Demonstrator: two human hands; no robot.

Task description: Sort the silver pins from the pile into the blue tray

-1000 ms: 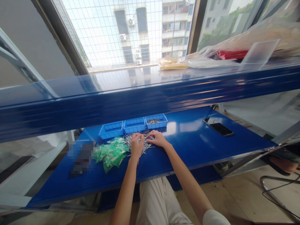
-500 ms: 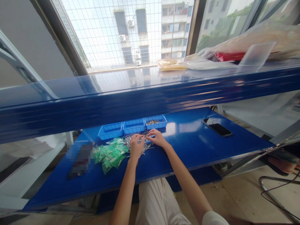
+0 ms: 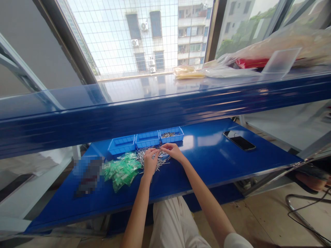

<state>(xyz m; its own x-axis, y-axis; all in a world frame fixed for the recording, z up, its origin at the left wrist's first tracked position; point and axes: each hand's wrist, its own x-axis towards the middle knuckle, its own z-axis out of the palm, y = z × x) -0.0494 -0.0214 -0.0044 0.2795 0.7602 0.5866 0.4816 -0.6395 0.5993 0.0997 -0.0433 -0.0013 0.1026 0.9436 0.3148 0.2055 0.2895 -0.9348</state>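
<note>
Over a pile of thin metal pins (image 3: 161, 163) on the blue table, my left hand (image 3: 150, 160) and my right hand (image 3: 172, 151) meet at the fingertips. Both are pinched closed, and whatever lies between the fingers is too small to make out. Just behind the hands, a blue bin (image 3: 171, 139) holds more small metal pieces. Two further blue bins (image 3: 147, 139) (image 3: 122, 144) stand to its left. Green plastic bags (image 3: 122, 170) lie heaped beside the pins on the left.
A phone (image 3: 239, 140) lies on the table's right part. Near the left edge is a dark, blurred-out item (image 3: 90, 176). A blue shelf (image 3: 160, 113) spans above the table, bearing plastic bags (image 3: 232, 71) and a clear container (image 3: 281, 62).
My right hand has shifted slightly left and down, its fingertips now closer to those of my left hand. My left hand has barely moved.
</note>
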